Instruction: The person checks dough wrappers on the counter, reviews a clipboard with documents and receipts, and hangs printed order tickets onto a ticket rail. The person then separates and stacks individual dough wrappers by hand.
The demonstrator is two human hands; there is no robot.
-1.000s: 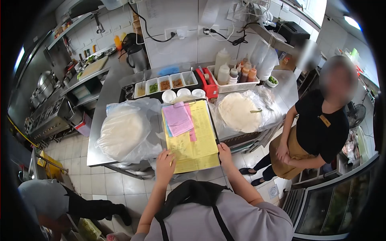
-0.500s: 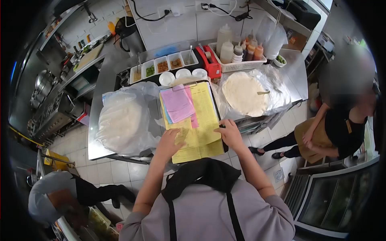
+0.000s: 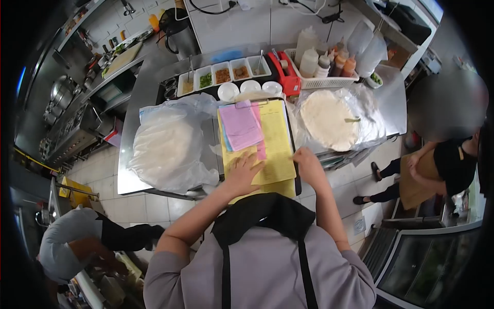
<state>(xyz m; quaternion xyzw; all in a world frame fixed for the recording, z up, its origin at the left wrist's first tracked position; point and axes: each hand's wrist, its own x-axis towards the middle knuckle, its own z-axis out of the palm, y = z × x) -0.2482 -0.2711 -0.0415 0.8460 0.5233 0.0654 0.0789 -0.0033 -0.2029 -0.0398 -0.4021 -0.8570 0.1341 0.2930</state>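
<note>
From where I stand, starting on the left, a person in a gray top (image 3: 72, 242) bends down low. Next, on the metal table (image 3: 129, 172), sits a big white bundle in clear plastic (image 3: 163, 144). Behind it is a row of white tubs (image 3: 207, 89) with bits of food inside.

Then comes the left hand (image 3: 245, 174). A second ago it was by the bottom left edge of the board. Now it has come up and lies on the yellow sheet (image 3: 278, 139), its fingers a bit spread, and nothing is pinched in them. I think that means it is busy with the paper itself. Pink slips (image 3: 242, 126) lie just above it. The sheet is on a dark clipboard (image 3: 298, 188), between the bundle and a flat round of dough, and its bottom end pokes out past the table toward the person.

The right hand (image 3: 310, 166) is curled up small by the board's right edge. I can't tell if it is pinching anything.

Further right are the red holder (image 3: 289, 82), the flat round of dough (image 3: 327, 121), and a white basket (image 3: 327, 83) of squeeze bottles (image 3: 309, 62). Last, a person in a black top (image 3: 455, 164) stands there.

The yellow sheet has rows of tiny print, but I can't read it. I can't make out any brand names, either.
</note>
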